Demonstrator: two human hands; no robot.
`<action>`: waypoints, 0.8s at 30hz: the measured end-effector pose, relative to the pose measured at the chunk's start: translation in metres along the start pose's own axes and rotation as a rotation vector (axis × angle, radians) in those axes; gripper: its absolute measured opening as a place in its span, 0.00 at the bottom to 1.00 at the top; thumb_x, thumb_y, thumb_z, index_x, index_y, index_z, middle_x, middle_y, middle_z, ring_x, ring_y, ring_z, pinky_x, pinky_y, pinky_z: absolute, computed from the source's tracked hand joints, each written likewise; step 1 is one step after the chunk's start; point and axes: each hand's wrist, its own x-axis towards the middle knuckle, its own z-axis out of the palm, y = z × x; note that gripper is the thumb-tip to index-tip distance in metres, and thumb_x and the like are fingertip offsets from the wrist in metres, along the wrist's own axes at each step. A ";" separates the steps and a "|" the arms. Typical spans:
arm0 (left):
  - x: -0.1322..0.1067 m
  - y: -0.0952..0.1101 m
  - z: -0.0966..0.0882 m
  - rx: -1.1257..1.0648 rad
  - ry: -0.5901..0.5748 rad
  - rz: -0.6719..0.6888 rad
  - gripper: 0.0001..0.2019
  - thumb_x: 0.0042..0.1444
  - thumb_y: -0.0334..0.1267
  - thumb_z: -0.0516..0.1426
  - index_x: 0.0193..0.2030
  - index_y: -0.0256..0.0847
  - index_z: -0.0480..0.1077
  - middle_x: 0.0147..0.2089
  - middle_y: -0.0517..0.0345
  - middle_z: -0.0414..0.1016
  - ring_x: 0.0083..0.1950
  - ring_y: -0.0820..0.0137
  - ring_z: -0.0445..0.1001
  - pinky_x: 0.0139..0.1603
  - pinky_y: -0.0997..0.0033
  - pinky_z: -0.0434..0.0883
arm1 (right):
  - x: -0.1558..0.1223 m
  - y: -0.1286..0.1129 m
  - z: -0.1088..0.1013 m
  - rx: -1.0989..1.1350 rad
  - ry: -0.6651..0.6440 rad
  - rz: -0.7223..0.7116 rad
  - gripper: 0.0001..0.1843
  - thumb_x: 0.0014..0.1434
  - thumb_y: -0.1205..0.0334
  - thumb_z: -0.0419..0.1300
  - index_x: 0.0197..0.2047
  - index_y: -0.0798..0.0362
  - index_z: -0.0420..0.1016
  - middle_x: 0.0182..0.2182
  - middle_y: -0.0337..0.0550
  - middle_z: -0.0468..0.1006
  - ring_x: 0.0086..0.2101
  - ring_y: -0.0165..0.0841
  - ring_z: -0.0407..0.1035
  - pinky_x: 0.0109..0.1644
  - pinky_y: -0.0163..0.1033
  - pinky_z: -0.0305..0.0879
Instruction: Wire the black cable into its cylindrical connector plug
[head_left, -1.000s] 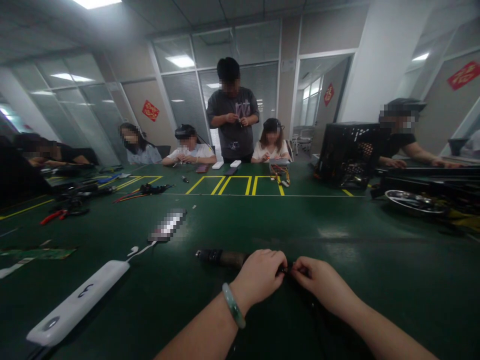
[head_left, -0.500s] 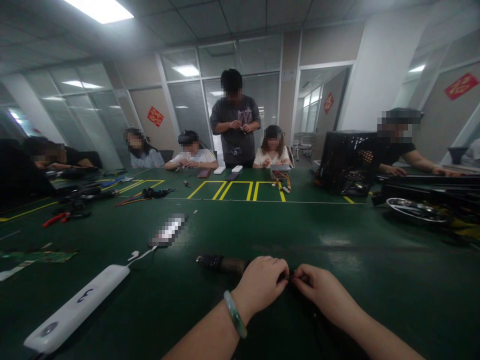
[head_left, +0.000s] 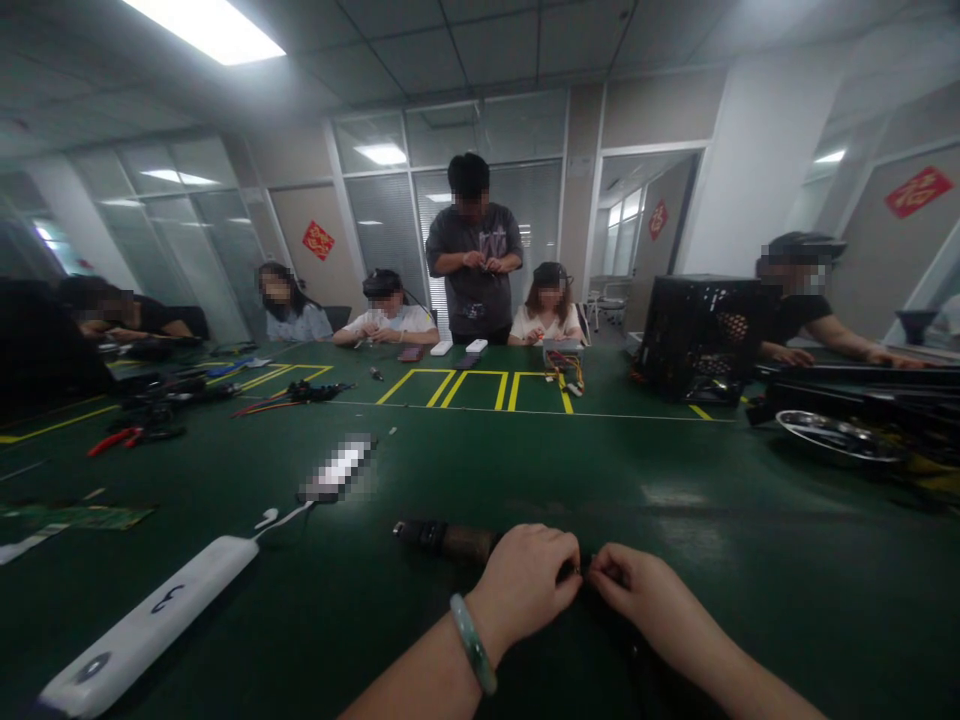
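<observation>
The left hand (head_left: 521, 585) and right hand (head_left: 637, 590) are both nearly closed, pinching a small dark cable end (head_left: 581, 570) over the green bench (head_left: 750, 600); a white power bank (head_left: 142, 630) lies well left.

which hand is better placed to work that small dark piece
Probably the right hand: its fingertips pinch the small dark piece from the open side, while the left hand sits against the black-and-brown cylinder.
</observation>
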 end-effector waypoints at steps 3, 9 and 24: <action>0.001 -0.001 0.000 -0.011 -0.012 0.009 0.04 0.56 0.38 0.59 0.37 0.43 0.69 0.37 0.61 0.74 0.41 0.67 0.71 0.43 0.68 0.64 | 0.000 -0.001 -0.001 0.003 -0.010 0.015 0.10 0.60 0.59 0.54 0.32 0.52 0.75 0.28 0.38 0.79 0.30 0.32 0.72 0.31 0.32 0.60; 0.001 -0.001 0.000 -0.045 -0.007 0.018 0.04 0.56 0.38 0.59 0.38 0.44 0.71 0.39 0.62 0.75 0.42 0.67 0.71 0.45 0.68 0.64 | -0.001 -0.006 -0.002 -0.009 0.000 0.038 0.09 0.59 0.60 0.55 0.34 0.51 0.76 0.30 0.38 0.80 0.31 0.32 0.73 0.32 0.31 0.61; 0.001 0.000 0.000 -0.037 -0.010 -0.020 0.05 0.57 0.40 0.58 0.39 0.43 0.72 0.39 0.61 0.75 0.43 0.67 0.72 0.46 0.66 0.64 | 0.002 0.005 0.006 0.054 0.017 0.104 0.14 0.61 0.54 0.53 0.33 0.53 0.75 0.26 0.39 0.77 0.28 0.32 0.71 0.29 0.31 0.59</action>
